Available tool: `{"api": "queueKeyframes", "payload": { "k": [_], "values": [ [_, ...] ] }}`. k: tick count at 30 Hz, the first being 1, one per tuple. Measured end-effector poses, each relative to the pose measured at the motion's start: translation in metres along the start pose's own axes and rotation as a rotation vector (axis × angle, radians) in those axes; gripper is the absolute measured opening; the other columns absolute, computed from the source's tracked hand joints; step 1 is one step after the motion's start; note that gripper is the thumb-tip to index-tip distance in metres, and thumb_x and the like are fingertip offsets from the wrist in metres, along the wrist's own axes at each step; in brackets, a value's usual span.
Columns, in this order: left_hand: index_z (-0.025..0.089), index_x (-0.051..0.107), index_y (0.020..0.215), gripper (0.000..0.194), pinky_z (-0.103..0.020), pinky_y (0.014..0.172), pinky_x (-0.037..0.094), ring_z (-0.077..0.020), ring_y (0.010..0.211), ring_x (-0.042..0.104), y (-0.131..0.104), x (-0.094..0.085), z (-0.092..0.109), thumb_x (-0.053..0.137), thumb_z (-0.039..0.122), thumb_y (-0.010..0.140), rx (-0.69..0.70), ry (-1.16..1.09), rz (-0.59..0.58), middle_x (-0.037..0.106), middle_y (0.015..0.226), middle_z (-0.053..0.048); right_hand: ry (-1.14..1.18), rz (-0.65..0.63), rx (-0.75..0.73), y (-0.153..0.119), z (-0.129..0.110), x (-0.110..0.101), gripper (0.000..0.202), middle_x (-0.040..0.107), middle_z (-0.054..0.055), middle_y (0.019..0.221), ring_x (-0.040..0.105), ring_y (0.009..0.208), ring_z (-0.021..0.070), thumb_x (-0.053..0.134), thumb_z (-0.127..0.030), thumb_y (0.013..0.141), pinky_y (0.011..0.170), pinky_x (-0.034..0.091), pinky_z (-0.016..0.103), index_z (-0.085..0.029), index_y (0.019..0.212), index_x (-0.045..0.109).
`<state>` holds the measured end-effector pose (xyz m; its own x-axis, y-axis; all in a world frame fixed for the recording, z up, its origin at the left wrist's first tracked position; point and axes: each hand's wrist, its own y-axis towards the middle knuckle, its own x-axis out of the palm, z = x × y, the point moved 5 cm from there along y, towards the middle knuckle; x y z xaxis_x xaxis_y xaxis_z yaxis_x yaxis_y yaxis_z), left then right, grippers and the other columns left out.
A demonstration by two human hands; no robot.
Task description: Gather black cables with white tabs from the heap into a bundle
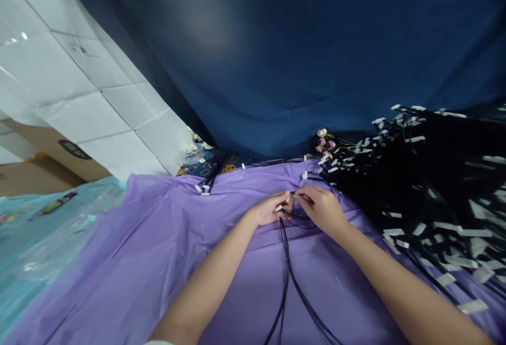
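Observation:
My left hand (272,209) is closed around black cables with white connectors (279,208) at their ends. The cable lengths (288,260) hang from it and spread over the purple cloth toward me. Close beside it on the right, my right hand (319,205) is closed, its fingertips pinching a black cable near a white connector held at the left fingertips. A few strands loop below both hands. Just beyond the right hand lie more white connectors (304,175) on black cables.
A large heap of black cables (438,187) with white connectors covers the right side. Artificial flowers (324,142) lie at the back, before a dark blue curtain (296,60). A small cable bunch (209,183) rests at the far left of the purple cloth (158,260). A cardboard box (47,150) stands left.

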<state>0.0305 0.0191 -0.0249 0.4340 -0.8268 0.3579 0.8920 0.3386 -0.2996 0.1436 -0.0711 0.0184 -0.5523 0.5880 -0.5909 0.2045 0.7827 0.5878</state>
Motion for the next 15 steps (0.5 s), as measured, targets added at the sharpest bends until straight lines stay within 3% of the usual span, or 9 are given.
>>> {"api": "queueKeyframes", "payload": {
  "k": [4,8,15],
  "values": [
    [0.016,0.048,0.072,0.045,-0.021,0.051,0.039,-0.0037,0.045,0.028,0.002,-0.007,-0.001,0.071,0.055,0.070,-0.004,-0.041,0.033,0.039,0.061,0.005,0.012,0.005,0.016,-0.002,0.000,0.002,0.013,0.062,0.002,0.076,0.052,0.060,0.0134,0.057,-0.017,0.085,0.059,0.039,0.024,-0.019,0.094,0.066],
    [0.016,0.049,0.072,0.044,-0.024,0.056,0.044,-0.0040,0.045,0.029,0.001,-0.009,0.000,0.069,0.055,0.070,0.013,-0.056,0.072,0.037,0.060,0.006,0.035,0.009,-0.009,-0.005,-0.004,0.004,0.018,0.060,0.003,0.081,0.053,0.062,0.0131,0.053,-0.020,0.088,0.060,0.041,0.025,-0.019,0.101,0.065],
    [0.016,0.054,0.074,0.048,-0.022,0.052,0.044,-0.0060,0.046,0.038,-0.010,-0.007,0.001,0.065,0.062,0.070,0.108,0.100,0.251,0.039,0.057,0.005,0.062,0.010,-0.054,-0.005,-0.009,0.004,0.017,0.060,0.004,0.089,0.053,0.065,0.0124,0.052,-0.019,0.090,0.062,0.044,0.026,-0.020,0.104,0.063]
  ]
}}
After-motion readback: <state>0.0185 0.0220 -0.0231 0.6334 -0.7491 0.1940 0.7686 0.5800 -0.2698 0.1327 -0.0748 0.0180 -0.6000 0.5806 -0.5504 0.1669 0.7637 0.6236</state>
